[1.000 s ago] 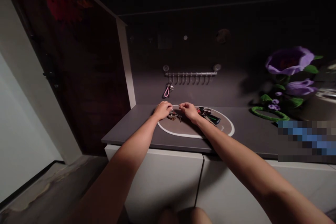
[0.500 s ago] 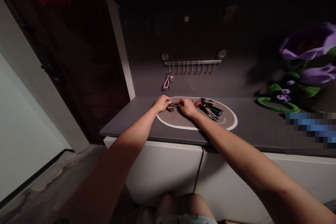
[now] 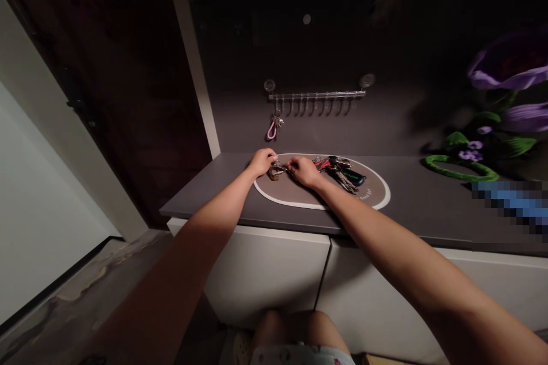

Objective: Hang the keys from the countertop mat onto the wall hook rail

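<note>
My left hand (image 3: 262, 163) is closed in a pinch at the left end of an oval brown mat (image 3: 295, 197) with a white rim. Its fingertips are at a small bunch of keys (image 3: 277, 169). From the other side my right hand (image 3: 303, 171) pinches the same bunch, its thumb and fingers pressed together. The exact part each hand grips is too small to make out. Right of my right hand lies a pile of keys (image 3: 345, 177) with a red piece, a braided strap and a dark fob.
Above the mat, a clear hook rail (image 3: 317, 96) is fixed to the dark wall, a pink loop keychain (image 3: 273, 128) hanging at its left. Purple flowers (image 3: 471, 151) and a green ring (image 3: 460, 169) stand on the right of the grey counter (image 3: 209, 188). White cabinet doors (image 3: 274, 268) lie below.
My left hand has lifted slightly, and more of the keys shows between the hands. My right hand stays nearly in place. The view has tilted a little.
</note>
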Demonstrator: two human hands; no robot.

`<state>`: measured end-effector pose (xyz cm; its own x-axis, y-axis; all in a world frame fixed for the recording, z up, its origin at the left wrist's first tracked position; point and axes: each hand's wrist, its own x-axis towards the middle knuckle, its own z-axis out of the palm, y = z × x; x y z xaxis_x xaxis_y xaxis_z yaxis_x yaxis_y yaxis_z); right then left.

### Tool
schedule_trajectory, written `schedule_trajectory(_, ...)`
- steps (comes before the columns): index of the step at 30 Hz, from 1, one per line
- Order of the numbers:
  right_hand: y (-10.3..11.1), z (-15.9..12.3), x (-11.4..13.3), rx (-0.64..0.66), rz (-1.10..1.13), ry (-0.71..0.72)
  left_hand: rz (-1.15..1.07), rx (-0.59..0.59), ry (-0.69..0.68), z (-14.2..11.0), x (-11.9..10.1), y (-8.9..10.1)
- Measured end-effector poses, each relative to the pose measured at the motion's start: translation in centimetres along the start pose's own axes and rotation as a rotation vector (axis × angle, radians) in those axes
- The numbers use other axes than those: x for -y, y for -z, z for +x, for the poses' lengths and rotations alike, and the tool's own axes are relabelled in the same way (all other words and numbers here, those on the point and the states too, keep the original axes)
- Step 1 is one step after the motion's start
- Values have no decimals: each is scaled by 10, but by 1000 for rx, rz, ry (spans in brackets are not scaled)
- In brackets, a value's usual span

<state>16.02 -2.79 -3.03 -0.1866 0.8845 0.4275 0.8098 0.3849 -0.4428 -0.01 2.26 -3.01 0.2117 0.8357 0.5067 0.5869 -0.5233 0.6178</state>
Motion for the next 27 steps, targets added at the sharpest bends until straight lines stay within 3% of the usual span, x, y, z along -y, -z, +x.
schedule_trajectory(7, 2, 0, 3, 6, 58, -5, -263, -42, 102, 2, -5, 0)
schedule_trajectory(19, 2, 0, 3, -18, 124, 10, -708, 14, 191, 2, -7, 1)
schedule_trajectory(27, 1, 1, 3, -131, 344, 44, -868, 35, 240, -2, -16, 4)
